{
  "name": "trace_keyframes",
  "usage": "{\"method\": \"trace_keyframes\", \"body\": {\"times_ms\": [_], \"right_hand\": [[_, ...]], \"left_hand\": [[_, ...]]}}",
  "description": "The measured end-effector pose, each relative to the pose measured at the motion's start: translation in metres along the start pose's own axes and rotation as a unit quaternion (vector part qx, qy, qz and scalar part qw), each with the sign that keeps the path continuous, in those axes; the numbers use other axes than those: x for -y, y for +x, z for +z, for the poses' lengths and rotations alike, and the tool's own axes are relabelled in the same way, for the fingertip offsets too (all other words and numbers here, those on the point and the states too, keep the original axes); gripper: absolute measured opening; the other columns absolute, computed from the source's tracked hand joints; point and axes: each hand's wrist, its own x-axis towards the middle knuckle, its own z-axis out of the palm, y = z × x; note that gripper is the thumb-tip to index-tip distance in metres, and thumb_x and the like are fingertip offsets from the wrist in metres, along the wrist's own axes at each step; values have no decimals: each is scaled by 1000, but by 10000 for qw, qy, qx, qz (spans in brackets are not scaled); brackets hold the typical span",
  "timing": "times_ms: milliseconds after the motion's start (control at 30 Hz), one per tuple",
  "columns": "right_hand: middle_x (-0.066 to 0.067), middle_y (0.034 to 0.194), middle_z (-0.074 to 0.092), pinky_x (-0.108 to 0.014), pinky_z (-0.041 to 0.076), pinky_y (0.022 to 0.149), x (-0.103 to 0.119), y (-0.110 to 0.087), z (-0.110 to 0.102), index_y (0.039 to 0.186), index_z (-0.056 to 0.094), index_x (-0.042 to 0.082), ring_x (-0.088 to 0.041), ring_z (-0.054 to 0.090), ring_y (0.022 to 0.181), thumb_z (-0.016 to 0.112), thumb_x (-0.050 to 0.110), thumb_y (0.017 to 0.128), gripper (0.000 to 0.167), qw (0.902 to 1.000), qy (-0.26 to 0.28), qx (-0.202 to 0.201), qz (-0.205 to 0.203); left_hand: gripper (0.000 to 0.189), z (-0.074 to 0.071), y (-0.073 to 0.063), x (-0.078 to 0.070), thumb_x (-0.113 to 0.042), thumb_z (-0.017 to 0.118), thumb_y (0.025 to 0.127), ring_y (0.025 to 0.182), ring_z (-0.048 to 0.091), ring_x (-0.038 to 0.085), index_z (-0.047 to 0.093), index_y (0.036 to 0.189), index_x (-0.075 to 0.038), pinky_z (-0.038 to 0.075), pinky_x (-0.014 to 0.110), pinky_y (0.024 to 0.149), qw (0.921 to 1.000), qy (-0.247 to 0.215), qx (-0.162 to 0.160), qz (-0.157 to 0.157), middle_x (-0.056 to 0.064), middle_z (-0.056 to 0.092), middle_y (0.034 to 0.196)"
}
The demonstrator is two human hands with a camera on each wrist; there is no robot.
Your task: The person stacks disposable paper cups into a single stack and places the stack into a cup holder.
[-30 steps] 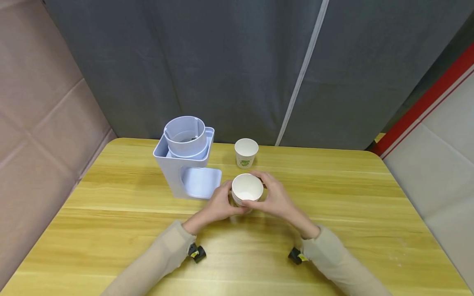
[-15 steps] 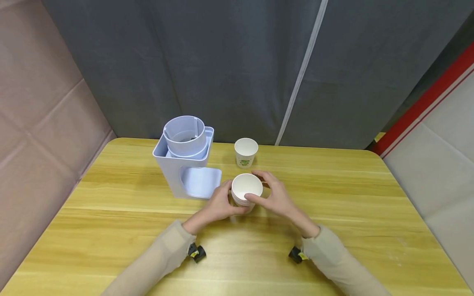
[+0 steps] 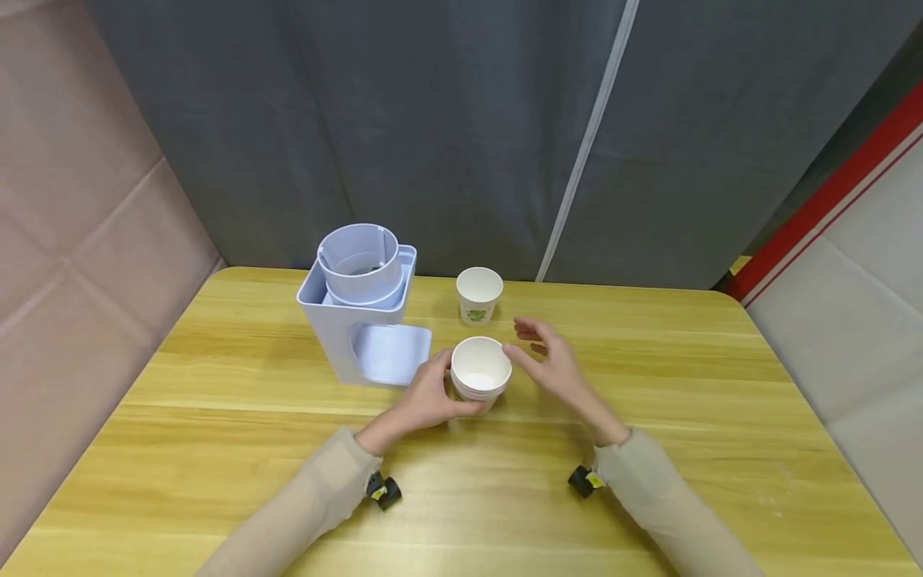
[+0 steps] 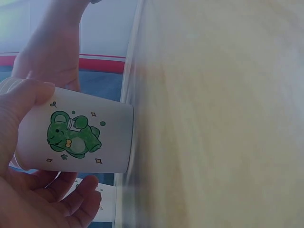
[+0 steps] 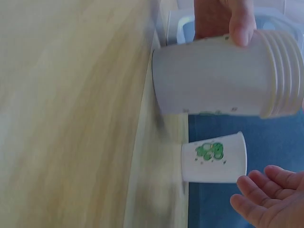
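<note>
A stack of nested white paper cups (image 3: 481,365) stands upright on the table in the middle of the head view. My left hand (image 3: 427,394) grips it from the left, thumb in front. In the left wrist view a green cartoon animal shows on the outer paper cup (image 4: 90,133). Several stacked rims (image 5: 280,73) show in the right wrist view. My right hand (image 3: 551,365) is just right of the stack, its fingers spread and relaxed, holding nothing. Behind the stack stands a single white paper cup (image 3: 478,295) with a green print.
A pale blue plastic dispenser-like unit (image 3: 360,304) with a round container on top and a flat ledge (image 3: 392,355) stands left of the cups. The wooden table (image 3: 685,433) ends at a dark grey curtain (image 3: 433,136). A camera (image 3: 581,481) is on the right wrist.
My right hand has let go of the cup stack and moved off to the right, its fingers opening. My left hand keeps its hold, and the stack stays in place.
</note>
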Motion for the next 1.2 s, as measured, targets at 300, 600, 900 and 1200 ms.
{"method": "trace_keyframes", "body": {"times_ms": [300, 600, 900, 1200], "right_hand": [[-28, 122, 54, -53, 43, 92, -17, 13, -10, 126, 49, -10, -38, 53, 109, 66, 12, 86, 48, 9986, -127, -448, 252], [-26, 126, 51, -52, 41, 95, -32, 27, -20, 130, 46, -8, -37, 50, 113, 65, 19, 88, 53, 9963, -327, -486, 624], [-23, 130, 49, -50, 38, 99, -39, 45, -20, 133, 43, -6, -36, 47, 118, 68, 21, 86, 60, 9958, -489, -352, 696], [-25, 134, 46, -49, 36, 101, -35, 62, -13, 136, 38, -6, -37, 44, 121, 72, 21, 83, 69, 9963, -755, -143, 396]], "left_hand": [[73, 0, 1, 1, -17, 86, 61, 105, 57, 28, 52, 123, 4, 45, 41, 92, 9999, 25, -9, 120, 15, 61, 112], [73, 0, 0, 2, -17, 85, 61, 103, 58, 28, 52, 122, 5, 46, 41, 90, 9997, 80, -58, 221, 14, 61, 111], [73, -1, -2, 0, -17, 85, 61, 103, 58, 29, 52, 122, 5, 45, 42, 92, 9998, 34, -20, 194, 16, 61, 111], [73, -2, -3, 0, -17, 85, 61, 104, 58, 29, 51, 123, 6, 45, 41, 92, 9999, 29, -19, 168, 16, 61, 112]]}}
